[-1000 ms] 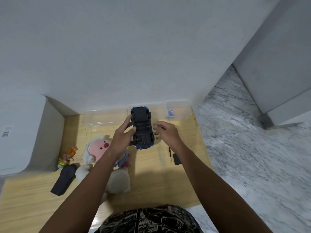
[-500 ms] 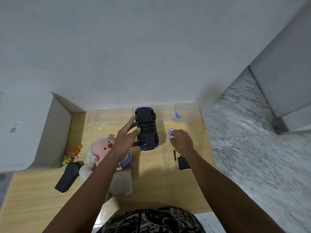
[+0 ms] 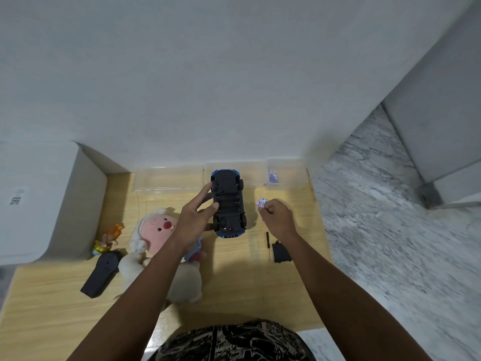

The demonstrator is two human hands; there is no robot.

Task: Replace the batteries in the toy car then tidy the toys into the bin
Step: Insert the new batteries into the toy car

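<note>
Fingers of the left hand (image 3: 194, 220) grip the upturned toy car (image 3: 229, 203) above the counter (image 3: 234, 277); the right hand (image 3: 277, 217), arm extended beside it, pinches a battery (image 3: 261, 203).

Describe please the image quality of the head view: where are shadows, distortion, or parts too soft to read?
Head view: wide-angle bending curves the wall and table edges; the arms cast soft shadows on the wood; the toy car underside is dark but legible; print on the battery pinched by the right hand is too small to read; the clear bins nearly vanish against the wall.
</note>
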